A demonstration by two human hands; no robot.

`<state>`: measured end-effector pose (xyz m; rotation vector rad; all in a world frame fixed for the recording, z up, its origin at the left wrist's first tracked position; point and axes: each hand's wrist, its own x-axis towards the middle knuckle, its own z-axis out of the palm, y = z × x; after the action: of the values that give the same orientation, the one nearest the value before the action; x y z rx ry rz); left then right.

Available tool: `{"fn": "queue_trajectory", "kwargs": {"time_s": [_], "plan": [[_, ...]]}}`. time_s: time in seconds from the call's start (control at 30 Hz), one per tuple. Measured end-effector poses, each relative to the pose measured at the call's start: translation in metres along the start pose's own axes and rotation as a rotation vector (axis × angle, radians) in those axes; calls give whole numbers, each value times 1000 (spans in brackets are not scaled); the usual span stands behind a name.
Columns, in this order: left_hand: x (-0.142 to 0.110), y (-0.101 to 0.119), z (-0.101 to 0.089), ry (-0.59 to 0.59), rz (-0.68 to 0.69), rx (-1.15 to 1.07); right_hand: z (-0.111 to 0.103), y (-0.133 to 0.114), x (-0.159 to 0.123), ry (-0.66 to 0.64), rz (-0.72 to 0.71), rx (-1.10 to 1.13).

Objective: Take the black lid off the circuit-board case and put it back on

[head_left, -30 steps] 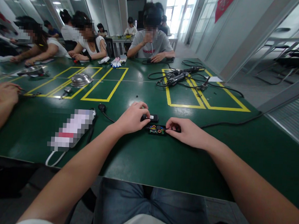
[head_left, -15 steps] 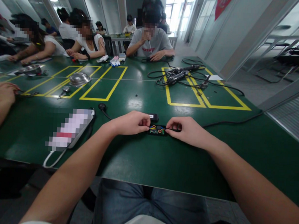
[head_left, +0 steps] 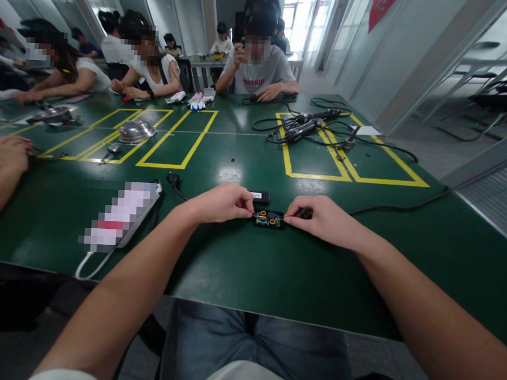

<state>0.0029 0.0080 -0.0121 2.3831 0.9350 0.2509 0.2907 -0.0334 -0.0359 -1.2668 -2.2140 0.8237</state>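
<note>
Because it reaches from the near edge to the far side, the green counter [head_left: 227, 274] is the largest thing. Behind it sits a person in a grey shirt [head_left: 261, 80]. At far right lie tangled black cables [head_left: 301, 127]. Near the middle are the left hand [head_left: 223, 202] and the right hand [head_left: 320, 213]. Left of them rests a flat device [head_left: 124, 214], shown only blurred. Between the hands, on the counter, lies an open black case [head_left: 269, 219] with coloured wires inside. Both hands hold it in a narrow pinch, one at each end; whether they grip its edge or the wires, I cannot tell. Just beyond it is a black piece [head_left: 264, 197] with a white label. The smallest is a black plug [head_left: 173, 179], near the flat device.
</note>
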Motion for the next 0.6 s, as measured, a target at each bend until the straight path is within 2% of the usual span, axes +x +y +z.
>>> {"fn": "queue_trajectory", "kwargs": {"time_s": [0.13,0.23,0.3,0.47,0.6], "plan": [[1,2,3,69,33,75,1,-1,0,11,-17,-20],[5,0,9,207,35,168,2,-2,-1,6,-18,-14],[8,-6,14,308,-9,234,4,-2,0,7,-10,-11],[13,-19,19,278,-66,241,5,-1,1,6,13,10],[10,-11,16,320,-52,223,6,1,0,3,44,107]]}}
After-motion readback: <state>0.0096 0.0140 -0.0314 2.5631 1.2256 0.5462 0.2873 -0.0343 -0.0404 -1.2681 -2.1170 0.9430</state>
